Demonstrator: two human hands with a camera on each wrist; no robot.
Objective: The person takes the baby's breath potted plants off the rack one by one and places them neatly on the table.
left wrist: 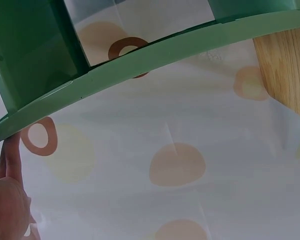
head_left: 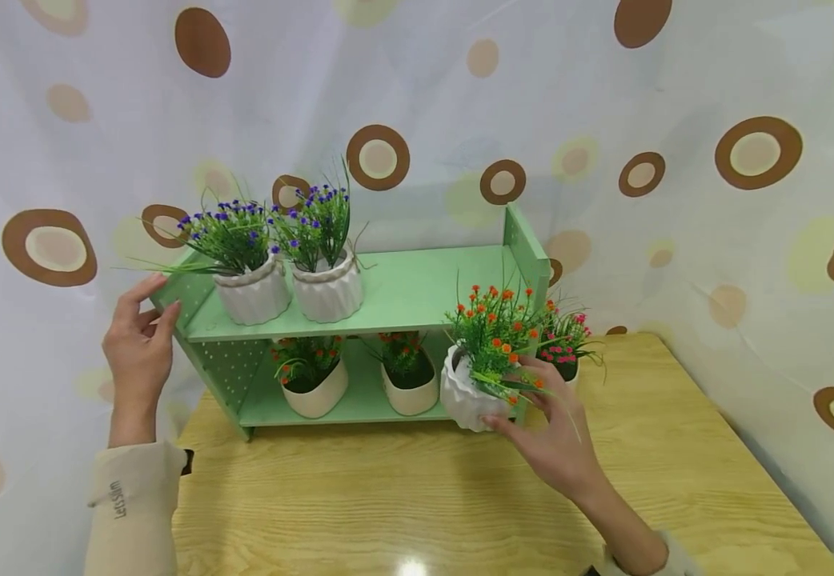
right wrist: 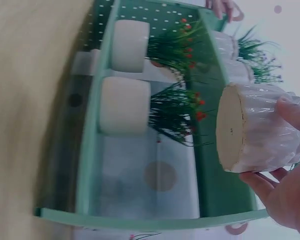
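Your right hand [head_left: 559,436] grips the orange-flowered pot [head_left: 466,398] before the shelf [head_left: 417,284], at its right end; your left hand [head_left: 139,342], fingers loosely extended, touches its left side. Step, as judged: shelving pots. Next likely calls for lowering upright onto bare shelf.

A ribbed white pot [head_left: 466,400] of orange flowers and green blades, pinched in the right hand [head_left: 557,428], hangs clear of any surface before the right end of a two-tier pale-green shelf [head_left: 424,290].
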